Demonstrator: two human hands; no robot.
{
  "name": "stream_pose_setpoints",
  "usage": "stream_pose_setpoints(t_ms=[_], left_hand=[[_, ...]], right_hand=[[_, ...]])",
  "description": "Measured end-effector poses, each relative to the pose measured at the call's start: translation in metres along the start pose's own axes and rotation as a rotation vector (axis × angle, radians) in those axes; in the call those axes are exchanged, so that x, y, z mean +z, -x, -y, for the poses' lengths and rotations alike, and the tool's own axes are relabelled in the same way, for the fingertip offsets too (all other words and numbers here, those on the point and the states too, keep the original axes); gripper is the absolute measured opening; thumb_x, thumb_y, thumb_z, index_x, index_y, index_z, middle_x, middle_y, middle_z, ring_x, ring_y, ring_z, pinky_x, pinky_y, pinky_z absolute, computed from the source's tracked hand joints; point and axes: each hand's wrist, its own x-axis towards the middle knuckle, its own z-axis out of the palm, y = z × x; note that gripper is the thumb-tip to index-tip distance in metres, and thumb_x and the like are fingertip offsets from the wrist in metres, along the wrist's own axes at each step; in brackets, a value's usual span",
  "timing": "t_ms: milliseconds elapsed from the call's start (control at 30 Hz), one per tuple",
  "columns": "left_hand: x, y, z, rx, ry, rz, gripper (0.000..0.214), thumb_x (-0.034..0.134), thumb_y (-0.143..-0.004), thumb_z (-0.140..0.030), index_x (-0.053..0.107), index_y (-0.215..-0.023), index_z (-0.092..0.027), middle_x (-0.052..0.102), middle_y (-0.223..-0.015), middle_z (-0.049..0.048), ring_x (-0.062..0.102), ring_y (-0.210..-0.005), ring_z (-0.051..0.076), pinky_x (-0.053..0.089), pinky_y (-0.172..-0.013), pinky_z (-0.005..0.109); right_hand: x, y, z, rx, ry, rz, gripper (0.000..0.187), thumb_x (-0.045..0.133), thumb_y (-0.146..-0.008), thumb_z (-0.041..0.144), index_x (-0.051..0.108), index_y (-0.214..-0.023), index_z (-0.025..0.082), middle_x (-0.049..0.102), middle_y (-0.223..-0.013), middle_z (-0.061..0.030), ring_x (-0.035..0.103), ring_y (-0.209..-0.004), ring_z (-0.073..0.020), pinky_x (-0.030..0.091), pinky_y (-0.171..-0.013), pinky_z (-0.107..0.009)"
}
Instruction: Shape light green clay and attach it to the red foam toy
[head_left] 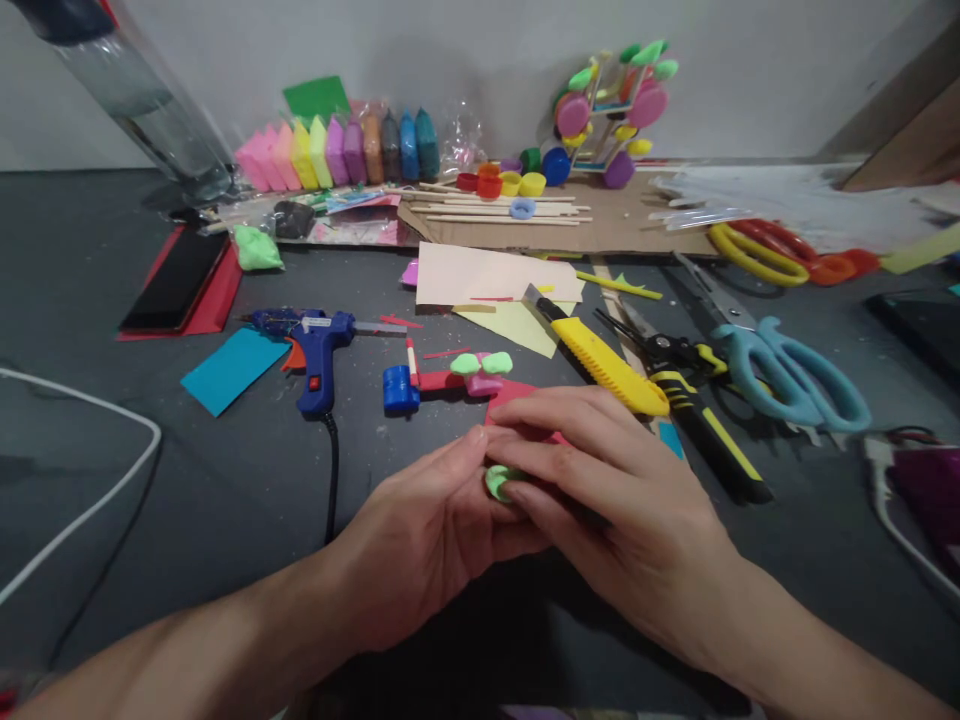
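- The green clay (501, 483) is held between the two hands, low over the table (225, 480); it is pressed by the thumb of the right hand (630, 480), whose fingers are bent over it.
- The left hand (427, 540) is turned palm inward beneath; its fingers are mostly covered, so whether they are closed cannot be told.
- The clay is judged to be partway through shaping and is not yet joined to anything.
- Just beyond, two green pads (495, 363) are already set on a pink piece by a red strip (442, 381), with a blue cap (400, 389) placed at its other end.
- More clay is left in an opened bag (256, 248).
- Farther back, a stick frame (611, 107) is seen fitted with coloured discs and clay bits.
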Motion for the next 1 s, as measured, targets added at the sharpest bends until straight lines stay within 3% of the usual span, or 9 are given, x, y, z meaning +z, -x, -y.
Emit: stream_pose_setpoints(t_ms=[233,367,467,600,767,933,1000], left_hand=[[0.002,0.001,-0.005,-0.003,0.04,0.009,0.056,0.022,-0.111,-0.039,0.071,-0.113,-0.011,0.073,-0.104,0.0099,0.069,-0.096,0.014,0.049,-0.098,0.029],[0.002,0.001,-0.008,-0.022,0.013,0.042,0.063,0.014,-0.11,-0.042,0.071,-0.112,-0.014,0.075,-0.102,0.01,0.068,-0.097,0.016,0.047,-0.093,0.026],[0.002,0.001,-0.007,-0.035,-0.01,0.043,0.062,0.017,-0.11,-0.044,0.072,-0.109,-0.016,0.075,-0.101,0.0082,0.068,-0.098,0.016,0.045,-0.095,0.025],[0.001,0.002,-0.004,-0.041,-0.002,0.044,0.058,0.022,-0.11,-0.044,0.073,-0.107,-0.016,0.075,-0.099,0.006,0.067,-0.099,0.014,0.044,-0.096,0.025],[-0.001,0.003,-0.002,-0.099,0.116,0.012,0.062,0.023,-0.111,-0.042,0.075,-0.096,-0.013,0.074,-0.087,0.0035,0.068,-0.086,0.009,0.048,-0.088,0.023],[0.0,0.003,-0.003,-0.114,0.086,-0.022,0.065,0.021,-0.111,-0.044,0.076,-0.098,-0.012,0.072,-0.085,0.0045,0.067,-0.085,0.01,0.048,-0.089,0.022],[0.001,0.002,-0.003,-0.116,0.05,-0.017,0.067,0.019,-0.11,-0.046,0.076,-0.101,-0.013,0.071,-0.084,0.0049,0.066,-0.084,0.011,0.047,-0.089,0.022]], right_hand=[[-0.003,0.002,0.0,-0.077,0.146,-0.016,0.017,0.06,-0.099,0.016,0.069,-0.113,0.019,0.068,-0.124,-0.0089,0.062,-0.116,-0.0219,0.054,-0.099,-0.037],[-0.004,0.0,0.001,-0.143,0.259,-0.038,0.013,0.064,-0.097,0.015,0.071,-0.106,0.02,0.072,-0.116,-0.0052,0.063,-0.116,-0.0196,0.055,-0.103,-0.029],[-0.004,0.0,0.002,-0.102,0.256,-0.07,0.013,0.063,-0.098,0.015,0.07,-0.108,0.017,0.073,-0.111,-0.0055,0.066,-0.111,-0.0179,0.056,-0.102,-0.026],[-0.005,0.0,0.003,-0.158,0.253,-0.033,0.014,0.062,-0.096,0.012,0.073,-0.1,0.02,0.074,-0.11,-0.0048,0.066,-0.112,-0.0195,0.057,-0.102,-0.03],[0.002,-0.003,0.003,-0.146,0.208,-0.053,0.018,0.062,-0.095,0.009,0.072,-0.095,0.023,0.074,-0.108,-0.0031,0.068,-0.105,-0.0186,0.059,-0.097,-0.031],[0.005,0.001,0.005,-0.189,0.238,-0.046,0.016,0.063,-0.095,0.01,0.07,-0.104,0.02,0.073,-0.11,-0.0032,0.067,-0.109,-0.0193,0.056,-0.104,-0.032],[0.006,0.003,0.006,-0.136,0.223,-0.066,0.015,0.063,-0.097,0.014,0.068,-0.11,0.018,0.073,-0.11,-0.0044,0.068,-0.107,-0.0185,0.056,-0.104,-0.029]])
